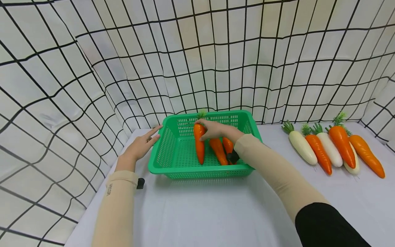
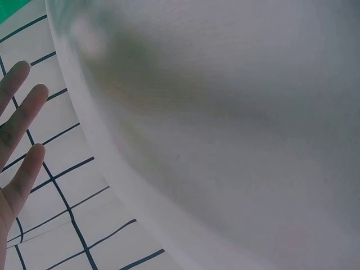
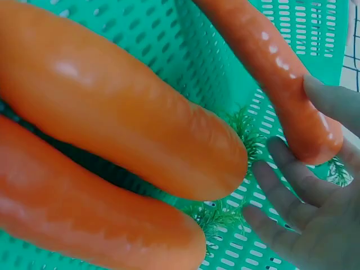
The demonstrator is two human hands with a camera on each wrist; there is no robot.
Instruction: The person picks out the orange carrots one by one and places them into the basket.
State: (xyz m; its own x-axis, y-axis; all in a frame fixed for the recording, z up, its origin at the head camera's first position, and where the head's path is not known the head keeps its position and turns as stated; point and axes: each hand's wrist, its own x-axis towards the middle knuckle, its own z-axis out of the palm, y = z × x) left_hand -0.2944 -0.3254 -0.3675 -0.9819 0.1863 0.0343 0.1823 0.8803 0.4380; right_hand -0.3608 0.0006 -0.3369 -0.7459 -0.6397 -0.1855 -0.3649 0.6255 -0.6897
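A green plastic basket [image 1: 197, 170] stands on the white table, with three orange carrots inside. My right hand [image 1: 216, 128] reaches in and grips the leftmost carrot [image 1: 200, 148] near its leafy top, thumb on one side and fingers on the other, its tip pointing toward me. The right wrist view has this carrot [image 3: 270, 62] at upper right, by the thumb. Two more carrots, one [image 1: 218, 151] in the middle and one [image 1: 227, 144] partly under my forearm, lie to its right. My left hand [image 1: 139, 146] has straight, spread fingers, fingertips right at the basket's left rim.
Several vegetables lie in a row on the table at right: white radishes [image 1: 302, 147] and orange carrots [image 1: 319, 152] with green tops. A black grid net [image 1: 216, 65] over white cloth rises behind and on both sides. The white table surface [image 1: 197, 212] extends in front of the basket.
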